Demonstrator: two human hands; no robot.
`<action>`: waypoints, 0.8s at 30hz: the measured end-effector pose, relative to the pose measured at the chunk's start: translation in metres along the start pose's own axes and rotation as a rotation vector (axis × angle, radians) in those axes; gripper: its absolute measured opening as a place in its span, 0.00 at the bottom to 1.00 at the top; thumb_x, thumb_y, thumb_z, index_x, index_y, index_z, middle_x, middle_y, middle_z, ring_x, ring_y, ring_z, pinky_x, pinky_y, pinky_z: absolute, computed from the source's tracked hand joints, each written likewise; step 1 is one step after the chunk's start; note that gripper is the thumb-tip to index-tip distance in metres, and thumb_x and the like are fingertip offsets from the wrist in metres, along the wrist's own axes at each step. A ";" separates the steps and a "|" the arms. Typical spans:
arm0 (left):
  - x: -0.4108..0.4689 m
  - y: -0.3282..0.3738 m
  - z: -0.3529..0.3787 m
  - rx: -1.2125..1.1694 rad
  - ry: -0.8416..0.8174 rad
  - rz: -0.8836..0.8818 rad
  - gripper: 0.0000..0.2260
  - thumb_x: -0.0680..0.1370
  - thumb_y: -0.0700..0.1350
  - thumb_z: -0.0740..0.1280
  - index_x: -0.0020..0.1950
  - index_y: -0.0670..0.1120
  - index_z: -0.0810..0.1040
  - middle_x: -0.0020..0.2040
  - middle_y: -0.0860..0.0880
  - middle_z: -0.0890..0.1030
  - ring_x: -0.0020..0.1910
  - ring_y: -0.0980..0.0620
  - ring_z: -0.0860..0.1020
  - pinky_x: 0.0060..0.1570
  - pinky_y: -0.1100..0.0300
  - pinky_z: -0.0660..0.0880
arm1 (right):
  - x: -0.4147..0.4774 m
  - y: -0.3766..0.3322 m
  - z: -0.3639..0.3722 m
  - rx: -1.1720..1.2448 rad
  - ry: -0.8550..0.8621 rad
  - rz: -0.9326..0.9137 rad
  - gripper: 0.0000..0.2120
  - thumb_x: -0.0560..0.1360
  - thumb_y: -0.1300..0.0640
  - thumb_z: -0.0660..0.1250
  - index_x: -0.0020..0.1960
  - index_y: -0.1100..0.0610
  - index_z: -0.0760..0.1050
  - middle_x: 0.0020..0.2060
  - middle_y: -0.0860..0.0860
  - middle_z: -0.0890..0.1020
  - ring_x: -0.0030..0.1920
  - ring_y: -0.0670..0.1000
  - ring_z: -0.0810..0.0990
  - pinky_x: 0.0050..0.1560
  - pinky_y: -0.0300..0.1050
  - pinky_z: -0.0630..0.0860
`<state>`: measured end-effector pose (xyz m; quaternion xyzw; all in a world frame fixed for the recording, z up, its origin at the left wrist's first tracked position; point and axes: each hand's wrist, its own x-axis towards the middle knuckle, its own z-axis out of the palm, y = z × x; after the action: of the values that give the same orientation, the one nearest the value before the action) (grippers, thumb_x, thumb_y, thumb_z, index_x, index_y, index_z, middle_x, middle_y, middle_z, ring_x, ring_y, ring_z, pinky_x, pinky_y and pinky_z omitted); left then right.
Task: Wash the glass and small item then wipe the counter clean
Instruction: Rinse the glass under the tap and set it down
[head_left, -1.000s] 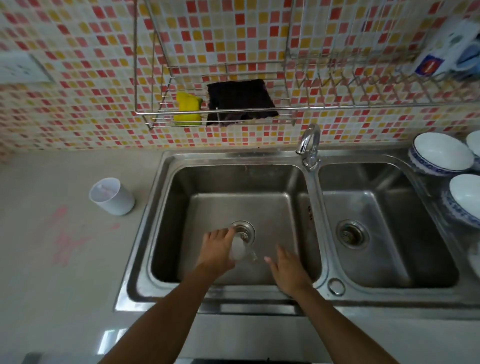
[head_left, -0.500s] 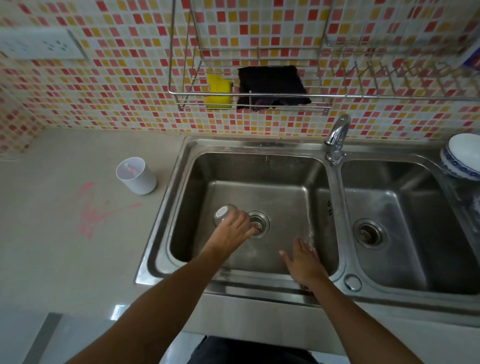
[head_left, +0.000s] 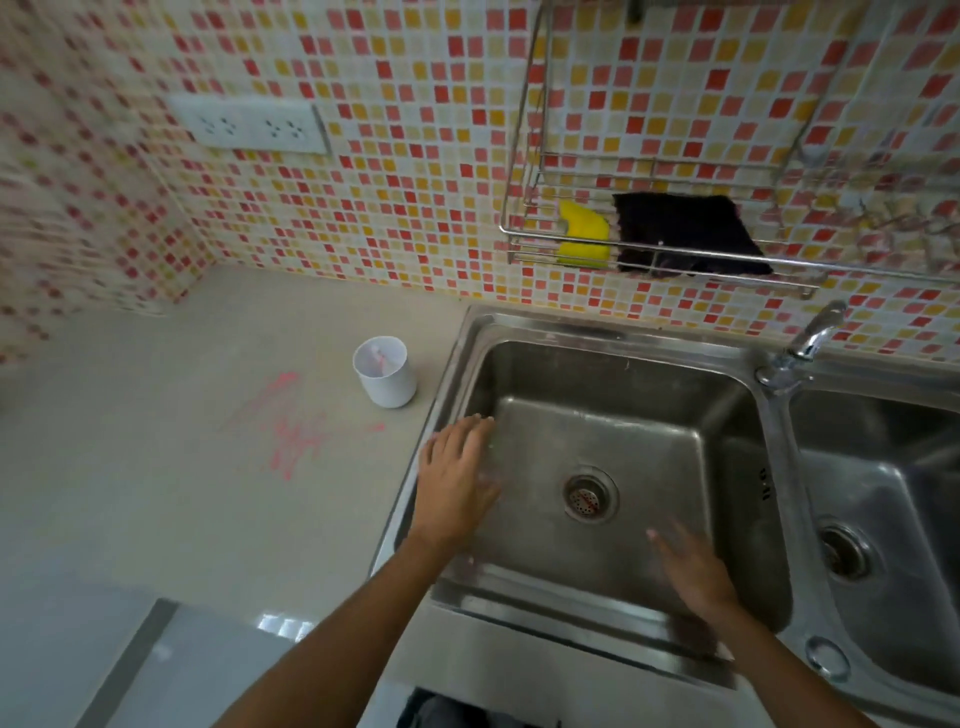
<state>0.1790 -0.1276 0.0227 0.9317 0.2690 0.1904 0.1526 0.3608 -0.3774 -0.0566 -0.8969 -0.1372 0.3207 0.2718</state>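
My left hand (head_left: 457, 480) is over the left wall of the left sink basin (head_left: 597, 410), palm down, wrapped over a clear glass (head_left: 491, 474) that shows only as a faint blur under the fingers. Open and blurred, my right hand (head_left: 691, 571) hovers with fingers spread above the basin's front right corner and holds nothing. A small white cup (head_left: 385, 373) with something pinkish inside stands on the counter (head_left: 156, 467) just left of the sink. Pink smears (head_left: 291, 431) mark the counter left of my left hand.
A wire rack (head_left: 665, 254) on the tiled wall holds a yellow sponge (head_left: 583, 235) and a black cloth (head_left: 685, 234). The faucet (head_left: 810, 338) stands between the left basin and the right basin (head_left: 883, 493). The drain (head_left: 589, 493) is uncovered. A power outlet (head_left: 249, 124) is on the wall.
My left hand has carried the glass from the drain to the basin's left wall. My right hand stays near the front right. The view has swung left.
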 end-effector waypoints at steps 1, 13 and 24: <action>-0.004 -0.014 -0.010 -0.094 0.009 -0.064 0.34 0.68 0.53 0.76 0.70 0.51 0.65 0.68 0.50 0.72 0.67 0.50 0.70 0.67 0.51 0.68 | 0.003 -0.012 0.008 0.011 0.012 -0.009 0.28 0.79 0.44 0.60 0.73 0.57 0.63 0.67 0.59 0.73 0.67 0.60 0.71 0.67 0.53 0.67; -0.025 -0.150 -0.066 -0.428 -0.011 -0.441 0.39 0.65 0.58 0.78 0.69 0.46 0.64 0.64 0.50 0.72 0.61 0.55 0.71 0.57 0.65 0.67 | 0.008 -0.201 0.109 0.102 -0.043 -0.299 0.24 0.76 0.50 0.68 0.69 0.56 0.71 0.65 0.55 0.76 0.66 0.53 0.74 0.66 0.47 0.68; -0.007 -0.183 -0.085 -0.510 -0.015 -0.356 0.36 0.72 0.62 0.68 0.74 0.47 0.61 0.70 0.53 0.67 0.68 0.57 0.65 0.68 0.60 0.63 | 0.011 -0.303 0.144 0.048 -0.034 -0.531 0.34 0.73 0.51 0.72 0.74 0.55 0.62 0.71 0.52 0.69 0.71 0.51 0.67 0.70 0.47 0.64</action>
<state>0.0554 0.0320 0.0245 0.8031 0.3704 0.2151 0.4142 0.2542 -0.0681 0.0192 -0.8173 -0.3645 0.2566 0.3652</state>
